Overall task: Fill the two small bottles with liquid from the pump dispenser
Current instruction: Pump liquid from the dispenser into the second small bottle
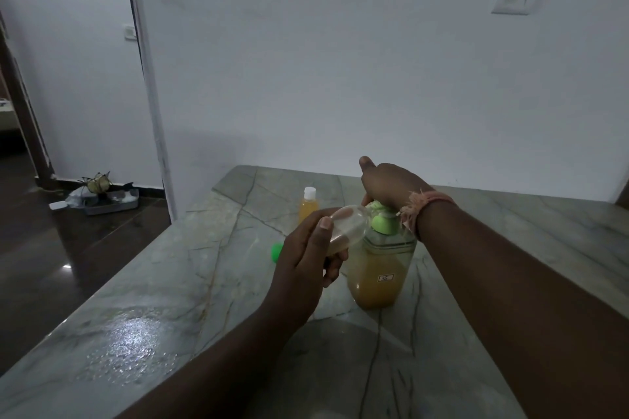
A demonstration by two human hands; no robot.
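A person is working at a grey-green marble counter point(211, 282), the left hand point(306, 258) gripping an uncapped clear small bottle point(347, 226), fingers and thumb curled round it, and tilting it on its side so its mouth is meeting the spout of the pump dispenser point(381, 269). The right hand point(388, 184), wearing a frayed pink thread band point(425, 204) at the wrist, is resting on the dispenser's green pump head, fingers bent down over it and thumb pointing up. The dispenser, partly full of amber liquid, is standing near the middle of the counter. A second small bottle point(308, 206), white-capped and holding amber liquid, is standing upright just beyond, to the far left. A loose green cap point(276, 252) is lying on the counter left of the left hand.
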